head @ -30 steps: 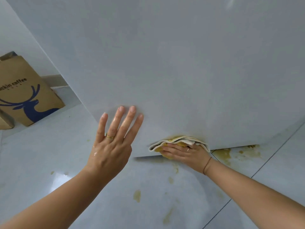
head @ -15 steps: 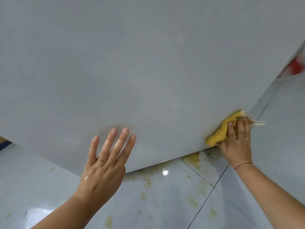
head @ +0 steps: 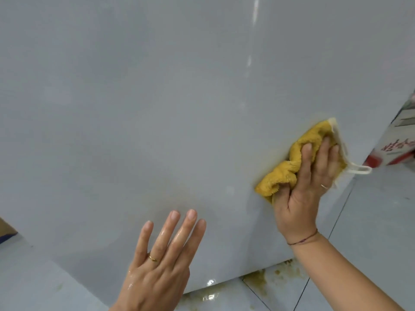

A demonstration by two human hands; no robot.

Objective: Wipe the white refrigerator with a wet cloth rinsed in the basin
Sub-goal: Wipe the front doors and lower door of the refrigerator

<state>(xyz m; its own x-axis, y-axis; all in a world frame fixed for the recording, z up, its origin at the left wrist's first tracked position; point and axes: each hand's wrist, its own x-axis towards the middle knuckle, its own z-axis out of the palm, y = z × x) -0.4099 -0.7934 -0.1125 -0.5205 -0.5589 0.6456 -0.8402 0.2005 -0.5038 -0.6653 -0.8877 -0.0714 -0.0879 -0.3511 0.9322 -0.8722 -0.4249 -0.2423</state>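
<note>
Cloth (head: 283, 173) pressed to fridge (head: 157, 104) by R hand (head: 306, 194); L hand (head: 158, 272) flat.

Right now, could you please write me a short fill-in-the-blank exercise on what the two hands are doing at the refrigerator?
1. The right hand grips a ____ cloth and presses it to the white refrigerator.
2. The left hand lies flat against the refrigerator and holds ____.
3. A thin red string circles the wrist of the ____ hand.
4. Brownish stains mark the ____ tiles below the refrigerator's lower edge.
Missing words: yellow; nothing; right; floor.
</note>
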